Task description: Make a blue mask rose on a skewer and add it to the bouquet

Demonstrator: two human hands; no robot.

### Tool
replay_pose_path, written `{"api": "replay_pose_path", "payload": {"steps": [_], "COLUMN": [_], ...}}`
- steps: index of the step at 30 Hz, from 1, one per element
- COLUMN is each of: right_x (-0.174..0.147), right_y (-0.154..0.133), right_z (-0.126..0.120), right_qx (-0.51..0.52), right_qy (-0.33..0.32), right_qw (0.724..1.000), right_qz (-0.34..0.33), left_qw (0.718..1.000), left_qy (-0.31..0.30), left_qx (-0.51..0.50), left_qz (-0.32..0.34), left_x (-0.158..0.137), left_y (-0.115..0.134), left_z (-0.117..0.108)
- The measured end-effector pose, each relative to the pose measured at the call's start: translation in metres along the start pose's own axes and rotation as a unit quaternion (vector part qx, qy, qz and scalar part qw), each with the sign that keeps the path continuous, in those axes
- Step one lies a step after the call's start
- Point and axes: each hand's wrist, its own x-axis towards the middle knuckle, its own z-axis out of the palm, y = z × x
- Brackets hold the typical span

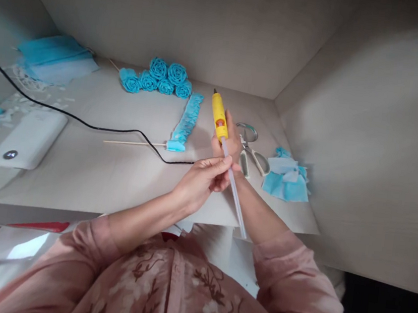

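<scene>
Glue gun point(219, 114), yellow: one, raised over the tabletop point(130, 177), right of its middle, nozzle toward the far edge; right hand point(230, 141) closed about it. Glue stick point(238, 203), translucent: one, rear of the gun, pinched between thumb and fingers of the left hand point(200, 178); free end reaching the near edge. Scissors point(253, 154): one pair, beside the right hand. Blue cut pieces point(287, 184): by the right edge. Ruffled blue strip point(187, 118): mid-tabletop, end on a wooden stick point(134, 143). Blue rosettes point(167, 78): grouped along the far edge.
</scene>
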Motion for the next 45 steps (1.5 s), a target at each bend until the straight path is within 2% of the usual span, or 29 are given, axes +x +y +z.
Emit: {"api": "replay_pose_path", "payload": {"steps": [3,6,8,10,12,14,15,18,19,21,22,25,30,34,36,39,42,45], "right_x": [0.001,0.003,0.006,0.009,0.013,0.015,0.015,0.015,0.014,0.013,0.012,0.012,0.012,0.011,0.011,0.012,0.015,0.016], "right_y": [-0.004,-0.005,-0.003,0.001,0.005,0.007,0.007,0.002,0.000,-0.004,-0.005,-0.006,-0.003,-0.003,-0.005,-0.010,-0.018,-0.031], "right_z": [-0.001,-0.004,-0.007,-0.009,-0.012,-0.013,-0.013,-0.013,-0.013,-0.014,-0.014,-0.015,-0.015,-0.016,-0.016,-0.017,-0.021,-0.031], "right_qx": [0.041,0.102,0.179,0.269,0.349,0.405,0.424,0.464,0.473,0.484,0.486,0.487,0.496,0.503,0.505,0.518,0.529,0.502], "right_qy": [-0.012,0.013,0.023,0.012,-0.010,-0.041,-0.055,-0.083,-0.089,-0.095,-0.095,-0.088,-0.089,-0.093,-0.095,-0.096,-0.097,-0.094], "right_qw": [0.999,0.992,0.978,0.954,0.924,0.894,0.882,0.854,0.847,0.837,0.834,0.828,0.821,0.815,0.812,0.801,0.788,0.801], "right_qz": [0.026,0.069,0.103,0.131,0.156,0.185,0.198,0.220,0.224,0.236,0.243,0.263,0.268,0.273,0.277,0.285,0.298,0.312], "left_qw": [1.000,0.996,0.986,0.959,0.904,0.825,0.774,0.590,0.544,0.483,0.467,0.459,0.481,0.507,0.518,0.528,0.513,0.490], "left_qy": [-0.030,-0.087,-0.126,-0.165,-0.168,-0.116,-0.086,0.020,0.054,0.102,0.122,0.135,0.091,0.097,0.091,0.043,0.009,-0.007], "left_qx": [0.002,0.035,0.105,0.231,0.393,0.551,0.623,0.800,0.829,0.856,0.858,0.852,0.846,0.831,0.827,0.829,0.843,0.858], "left_qz": [0.008,0.013,0.007,-0.001,0.010,0.050,0.077,0.113,0.120,0.153,0.176,0.212,0.214,0.206,0.199,0.178,0.159,0.153], "left_x": [-0.001,-0.011,-0.024,-0.041,-0.056,-0.069,-0.074,-0.084,-0.085,-0.085,-0.083,-0.066,-0.024,-0.002,0.003,0.005,0.005,0.005], "left_y": [0.001,0.001,0.004,0.012,0.026,0.042,0.050,0.072,0.077,0.087,0.090,0.094,0.083,0.077,0.081,0.098,0.117,0.131], "left_z": [-0.002,-0.009,-0.020,-0.037,-0.061,-0.092,-0.109,-0.159,-0.173,-0.194,-0.200,-0.205,-0.198,-0.196,-0.197,-0.201,-0.206,-0.212]}}
